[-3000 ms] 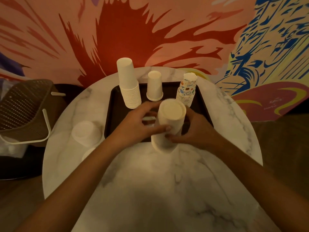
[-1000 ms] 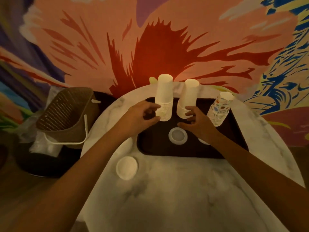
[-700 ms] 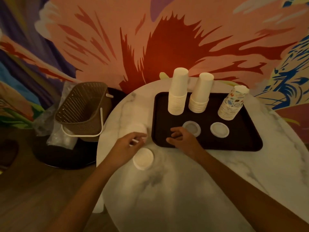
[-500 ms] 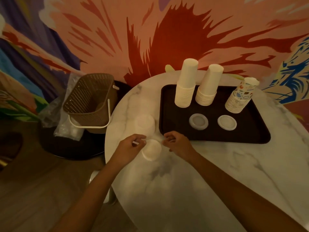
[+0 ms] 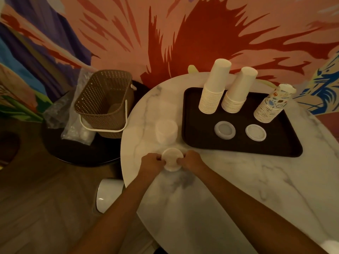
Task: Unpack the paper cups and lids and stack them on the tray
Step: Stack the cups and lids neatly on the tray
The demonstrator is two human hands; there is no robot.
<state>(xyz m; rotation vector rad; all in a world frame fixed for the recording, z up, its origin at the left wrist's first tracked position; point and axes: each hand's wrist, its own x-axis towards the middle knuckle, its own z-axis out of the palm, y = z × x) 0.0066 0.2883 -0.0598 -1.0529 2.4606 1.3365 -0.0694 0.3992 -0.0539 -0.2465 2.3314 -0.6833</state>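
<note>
Wall mural (image 5: pixel 128 24): red/pink splash shapes, purple at L, blue at R. Round white marble table (image 5: pixel 220 189) w/ grey veins. Dark wood floor (image 5: pixel 36 198). Brown perforated basket (image 5: pixel 102 96) (white handle) on a low dark round stand (image 5: pixel 77 154), clear plastic wrap (image 5: pixel 73 125) beside it. Dim, warm light.

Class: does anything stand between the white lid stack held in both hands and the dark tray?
Nothing visible does. The left hand and right hand grip the round white lid stack by the front left corner of the dark brown rectangular tray, bare marble tabletop between. Another white lid stack stands aside, left of the tray.
</note>
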